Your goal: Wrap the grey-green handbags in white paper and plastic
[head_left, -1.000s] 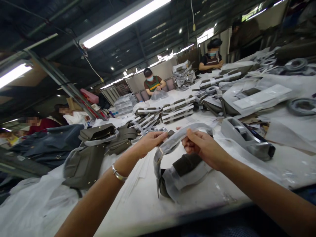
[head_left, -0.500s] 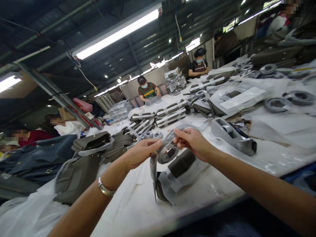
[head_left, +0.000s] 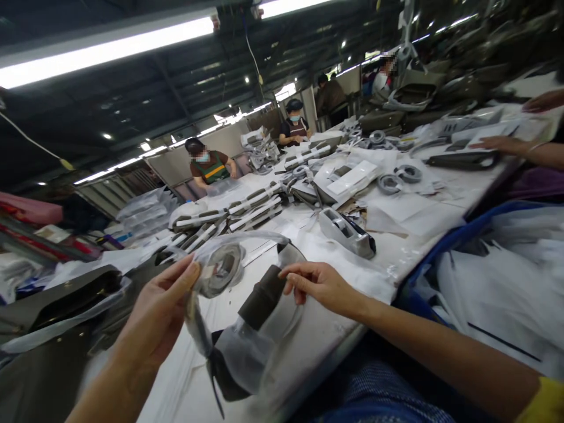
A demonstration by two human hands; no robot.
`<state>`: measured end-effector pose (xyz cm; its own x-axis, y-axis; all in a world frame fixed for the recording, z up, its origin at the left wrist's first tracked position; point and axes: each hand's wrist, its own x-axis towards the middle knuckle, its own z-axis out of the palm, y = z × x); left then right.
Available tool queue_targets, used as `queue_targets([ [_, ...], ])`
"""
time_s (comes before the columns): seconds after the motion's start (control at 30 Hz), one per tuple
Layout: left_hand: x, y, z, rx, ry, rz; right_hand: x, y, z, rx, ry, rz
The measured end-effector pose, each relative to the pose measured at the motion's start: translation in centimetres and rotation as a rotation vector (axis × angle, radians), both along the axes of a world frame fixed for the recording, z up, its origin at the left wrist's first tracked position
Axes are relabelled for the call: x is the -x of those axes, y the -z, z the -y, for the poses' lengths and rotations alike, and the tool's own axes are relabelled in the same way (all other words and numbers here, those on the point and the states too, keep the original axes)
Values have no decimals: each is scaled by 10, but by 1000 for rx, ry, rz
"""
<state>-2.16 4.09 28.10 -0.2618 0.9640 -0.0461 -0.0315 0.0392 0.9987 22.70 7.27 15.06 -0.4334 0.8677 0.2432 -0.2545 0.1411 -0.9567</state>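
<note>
A dark olive bag (head_left: 263, 296), partly covered in pale translucent wrap, lies tilted on the white table in front of me. Its handle (head_left: 247, 235) arches over it in clear plastic. My left hand (head_left: 165, 302) pinches the handle's wrapped left part between thumb and fingers. Beside those fingertips, seen through or behind the plastic, is a grey coiled roll (head_left: 220, 270). Over the bag's right side is my right hand (head_left: 315, 286), its fingers loosely bent and apart with nothing visible in them. Its fingertips are at the olive part's edge; whether they touch I cannot tell.
A grey tape dispenser (head_left: 346, 232) stands beyond my right hand. Stacked wrapped pieces (head_left: 255, 208) and grey rolls (head_left: 399, 178) lie farther back. Olive bags (head_left: 57, 329) crowd the left. A blue-rimmed bin (head_left: 423, 264) holds white sheets. Another person's hands (head_left: 502, 144) work at far right; co-workers sit across.
The view has swung right. My right hand has let go of the wrapped handle and moved down over the bag's right side. My left hand still grips the handle.
</note>
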Motion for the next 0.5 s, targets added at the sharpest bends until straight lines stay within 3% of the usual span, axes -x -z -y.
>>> queue_targets([
  [0.2, 6, 0, 2, -112, -183, 56, -80, 32, -46, -134, 331, 323],
  [0.3, 5, 14, 9, 5, -187, 30, -135, 41, -87, -173, 632, 568],
  [0.37, 3, 27, 14, 112, -157, 21, -167, 46, -118, -159, 813, 844],
  [0.5, 8, 47, 21, 181, -190, 39, -201, 56, -178, -80, 883, 1052],
])
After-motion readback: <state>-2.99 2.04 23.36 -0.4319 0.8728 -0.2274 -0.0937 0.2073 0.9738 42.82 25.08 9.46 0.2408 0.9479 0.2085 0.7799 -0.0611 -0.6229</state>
